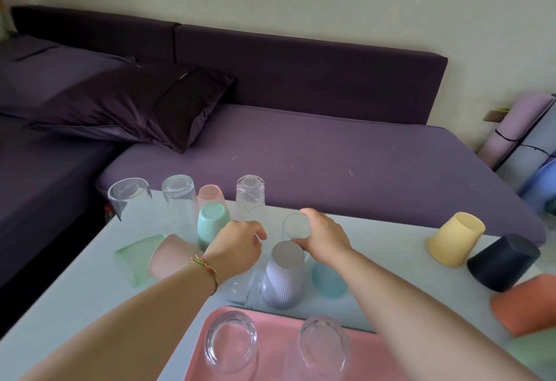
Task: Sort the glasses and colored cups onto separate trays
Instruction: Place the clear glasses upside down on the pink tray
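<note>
A: Two clear glasses [231, 343] already stand upside down on the pink tray [270, 320] at the near edge. Step in hand, as I judge it: fetching another glass. The right hand [323, 237] is wrapped around the top of a small clear glass [296, 225] at mid-table, fingers curled on its far side, thumb on the near side.

B: And the left hand [237, 248]?

A: Fingers bunched near a tall ribbed glass [250, 200]. Whether it pinches anything, I cannot tell.

B: What does the next move need?

A: Probably a straight lift. The lilac cup [282, 275] stands just in front, the teal cup [328, 280] beside it, another glass [243, 289] near left. Clear them, then come down on bare tray.

B: The coloured cups?

A: Yellow cup [455, 237], navy cup [502, 263] and orange cup [525, 307] lie far right. Their tray is not visible.

B: Any writing?

A: None legible. No brands or labels seen.
</note>
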